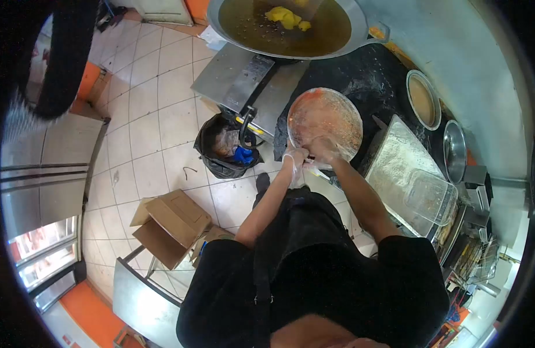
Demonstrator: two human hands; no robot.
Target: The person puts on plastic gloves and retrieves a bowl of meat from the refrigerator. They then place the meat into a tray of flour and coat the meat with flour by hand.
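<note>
Meeting at the near edge of a round tray [295,119], two hands, both at work close together. Left hand [297,155]: fingers gathered in, clear plastic about the wrist; whether it grips anything cannot be told. Right hand [326,151]: just beside the left, over the tray's near side, blurred; how far its fingers are open, and any hold, cannot be told. Clear plastic [297,176] hangs below the left hand.

Round tray: one, in front of the person, on a black-covered surface [369,81]; inside coated with a reddish, powdery residue.

Wok [359,26]: one, large, grey, beyond the tray; holds brownish oil [247,26] with yellow pieces [283,17] in it.

To the right of the round tray: one rectangular metal tray [403,211], dusted with white powder; one clear container [432,197], resting on that tray's right-hand part; one bowl [435,113] of tan liquid; one metal bowl [453,145], beside the last.

To the left: one black bag [227,169], mouth open, on the tiled floor [154,124], with a blue item [243,155] inside; one cardboard box [180,217], flaps open; one steel table [145,304], lower left.
</note>
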